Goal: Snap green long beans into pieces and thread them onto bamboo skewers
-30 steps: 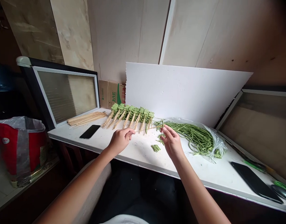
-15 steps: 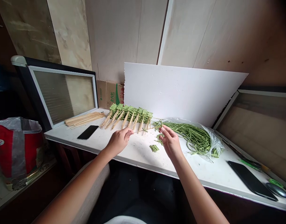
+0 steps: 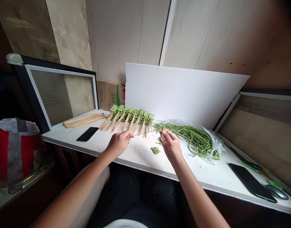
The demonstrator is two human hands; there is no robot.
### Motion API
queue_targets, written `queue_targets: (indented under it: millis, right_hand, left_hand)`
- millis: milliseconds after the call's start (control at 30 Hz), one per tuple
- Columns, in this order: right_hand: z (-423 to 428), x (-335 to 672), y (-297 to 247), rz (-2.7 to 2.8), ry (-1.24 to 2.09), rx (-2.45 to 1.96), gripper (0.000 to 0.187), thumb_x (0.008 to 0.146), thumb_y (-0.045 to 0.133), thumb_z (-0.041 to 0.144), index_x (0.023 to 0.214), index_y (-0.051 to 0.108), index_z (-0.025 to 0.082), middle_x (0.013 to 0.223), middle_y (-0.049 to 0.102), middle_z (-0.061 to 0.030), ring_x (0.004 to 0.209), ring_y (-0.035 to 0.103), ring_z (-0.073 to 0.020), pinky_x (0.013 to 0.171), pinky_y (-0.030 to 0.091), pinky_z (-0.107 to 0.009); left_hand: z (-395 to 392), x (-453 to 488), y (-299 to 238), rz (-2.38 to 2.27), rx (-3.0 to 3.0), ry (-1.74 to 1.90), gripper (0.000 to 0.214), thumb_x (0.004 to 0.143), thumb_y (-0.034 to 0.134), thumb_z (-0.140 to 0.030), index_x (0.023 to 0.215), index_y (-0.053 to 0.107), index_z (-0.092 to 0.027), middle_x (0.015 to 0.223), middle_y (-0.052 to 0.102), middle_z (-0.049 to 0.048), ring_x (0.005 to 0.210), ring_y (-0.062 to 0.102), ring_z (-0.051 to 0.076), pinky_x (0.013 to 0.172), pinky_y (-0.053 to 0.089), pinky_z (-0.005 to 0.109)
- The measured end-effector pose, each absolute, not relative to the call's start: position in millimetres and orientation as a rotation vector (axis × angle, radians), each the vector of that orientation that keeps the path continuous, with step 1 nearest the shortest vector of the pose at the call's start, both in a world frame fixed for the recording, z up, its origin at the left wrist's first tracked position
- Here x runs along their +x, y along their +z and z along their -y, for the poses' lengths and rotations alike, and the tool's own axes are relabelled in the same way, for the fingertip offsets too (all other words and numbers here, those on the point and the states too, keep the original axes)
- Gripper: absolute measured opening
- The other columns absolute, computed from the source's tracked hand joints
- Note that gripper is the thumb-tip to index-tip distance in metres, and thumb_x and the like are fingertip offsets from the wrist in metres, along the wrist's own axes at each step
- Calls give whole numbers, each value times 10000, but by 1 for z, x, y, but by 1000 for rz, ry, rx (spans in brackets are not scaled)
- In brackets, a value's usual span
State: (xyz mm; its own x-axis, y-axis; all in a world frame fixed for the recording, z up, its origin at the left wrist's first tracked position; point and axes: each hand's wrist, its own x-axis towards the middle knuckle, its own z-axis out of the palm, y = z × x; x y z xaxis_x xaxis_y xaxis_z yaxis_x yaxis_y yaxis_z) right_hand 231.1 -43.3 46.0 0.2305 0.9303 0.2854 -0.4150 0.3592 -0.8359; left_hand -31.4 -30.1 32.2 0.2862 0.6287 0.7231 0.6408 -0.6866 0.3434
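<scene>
My left hand (image 3: 119, 143) is closed in a pinch on the end of a thin bamboo skewer (image 3: 139, 133) that points right. A short piece of green bean (image 3: 145, 132) hangs on its middle. My right hand (image 3: 171, 144) pinches another cut bean piece (image 3: 163, 126), held upright at the skewer's far end; whether the tip has pierced it I cannot tell. Below, between my hands, a small row of cut bean pieces (image 3: 155, 150) lies on the white table (image 3: 133, 155). Behind them, filled bean skewers (image 3: 132, 114) are stacked in a pile, bare stick ends toward me.
Long green beans (image 3: 197, 139) lie in a clear plastic bag at the right. Bare skewers (image 3: 83, 121) and a phone (image 3: 87, 134) lie at the left. Near the right edge are another phone (image 3: 251, 182), a mouse (image 3: 277, 192) and scissors (image 3: 252, 166). A white board (image 3: 183, 91) stands behind.
The bean piece on the skewer now hangs more upright. My right hand keeps its pinch on a bean piece at the skewer's end. The whole view has shifted slightly.
</scene>
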Motion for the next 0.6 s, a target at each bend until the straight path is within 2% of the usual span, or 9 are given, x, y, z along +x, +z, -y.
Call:
queue_targets:
  millis: [133, 400, 500, 600]
  right_hand:
    - [43, 229, 45, 923, 1030, -698, 310, 625, 954, 371, 850, 786, 240, 839, 710, -22, 788, 634, -159, 566, 454, -263]
    - [42, 229, 40, 980, 1001, -705, 304, 637, 949, 375, 858, 793, 235, 813, 715, -11, 610, 542, -109, 568, 438, -297]
    - [42, 229, 41, 974, 984, -721, 295, 645, 943, 384, 847, 787, 237, 826, 712, -13, 635, 563, -119, 560, 434, -292]
    - [42, 229, 43, 934, 985, -737, 289, 661, 928, 387, 868, 790, 239, 859, 714, -20, 703, 609, -141, 554, 433, -281]
  left_hand:
    - [27, -33, 29, 1255, -2535, -1361, 280, 836, 525, 17, 902, 688, -201, 791, 765, 7, 742, 726, 186, 668, 504, 257]
    - [22, -35, 24, 1288, -2595, -1301, 295, 817, 508, 31, 869, 669, -211, 874, 786, 14, 791, 740, 207, 702, 537, 285]
    - [23, -34, 28, 1278, -2631, -1361, 237, 912, 515, -43, 919, 686, -207, 821, 759, 15, 724, 707, 181, 668, 516, 266]
    - [24, -32, 31, 1238, -2640, -1520, 103, 988, 590, -216, 975, 691, -200, 807, 736, 22, 724, 686, 169, 655, 505, 251]
